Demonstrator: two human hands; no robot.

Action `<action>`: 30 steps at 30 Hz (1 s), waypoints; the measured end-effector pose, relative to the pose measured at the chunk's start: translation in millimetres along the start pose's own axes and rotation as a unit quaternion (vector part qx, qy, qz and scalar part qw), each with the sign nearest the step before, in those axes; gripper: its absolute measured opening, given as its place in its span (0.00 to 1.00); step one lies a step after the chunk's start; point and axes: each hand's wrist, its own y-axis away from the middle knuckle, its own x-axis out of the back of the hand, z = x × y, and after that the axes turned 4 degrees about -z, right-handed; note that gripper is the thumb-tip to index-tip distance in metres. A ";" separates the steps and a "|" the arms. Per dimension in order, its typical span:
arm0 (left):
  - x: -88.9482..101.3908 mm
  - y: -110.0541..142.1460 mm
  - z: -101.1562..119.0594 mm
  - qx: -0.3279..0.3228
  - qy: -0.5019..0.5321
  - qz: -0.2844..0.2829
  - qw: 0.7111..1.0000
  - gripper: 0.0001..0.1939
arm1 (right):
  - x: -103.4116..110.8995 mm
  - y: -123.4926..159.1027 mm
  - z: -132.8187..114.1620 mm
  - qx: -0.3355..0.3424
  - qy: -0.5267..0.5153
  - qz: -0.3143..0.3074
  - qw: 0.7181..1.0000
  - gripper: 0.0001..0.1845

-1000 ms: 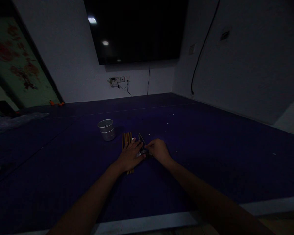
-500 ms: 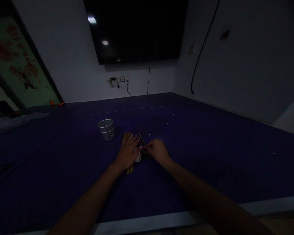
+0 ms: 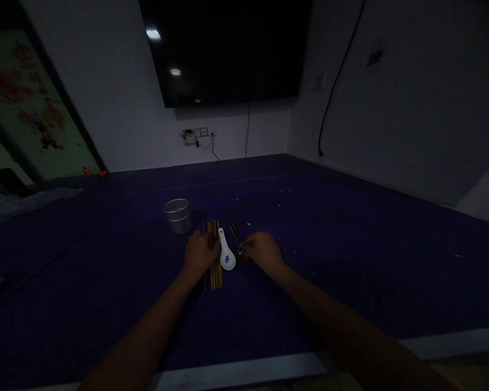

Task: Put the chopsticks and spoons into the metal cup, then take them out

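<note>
- Purple surface (image 3: 269, 315): a pale strip (image 3: 244, 372) bordered its near edge.
- Chopsticks (image 3: 217, 274): I observed a bundle lying between the near and far edges, ends directed toward these edges, the leftmost stick slightly apart.
- White spoon (image 3: 227, 259): it lay just right of the chopsticks, blue-patterned bowl toward the near edge, handle toward the far edge.
- Metal spoons (image 3: 243, 257): they lay right of the white spoon, bowls nearer the near edge, handles angled toward the far edge.
- Right hand (image 3: 264, 251): thumb and forefinger were pinched together at the metal spoons; I could not confirm a firm hold.
- Left hand (image 3: 198, 254): fingers were partly curled over the chopsticks, thumb at their right side; I could not tell whether the grip was closed.
- Metal cup (image 3: 179, 217): it stood upright, open end up, left of the chopsticks and farther from the near edge.
- White specks (image 3: 249, 224): they were scattered beyond and right of the metal spoons.
- Screen (image 3: 228, 49): I noted it on the wall beyond the far edge, above sockets (image 3: 199, 132).
</note>
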 end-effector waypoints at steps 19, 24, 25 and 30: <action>-4.3 -3.2 -1.7 -0.020 0.024 0.008 0.999 0.13 | 1.3 0.8 -0.1 -0.003 0.011 -0.001 1.000 0.15; -3.8 -3.5 -1.7 -0.025 0.024 0.002 0.999 0.13 | 1.1 0.9 0.0 0.001 0.014 0.005 1.000 0.15; -3.4 -3.4 -1.5 -0.025 0.025 0.000 0.999 0.12 | 1.2 0.9 0.0 0.001 0.015 0.004 1.000 0.15; 0.6 -1.4 0.7 -0.015 0.024 -0.003 1.000 0.11 | 2.8 1.5 -1.1 0.004 0.018 -0.009 1.000 0.16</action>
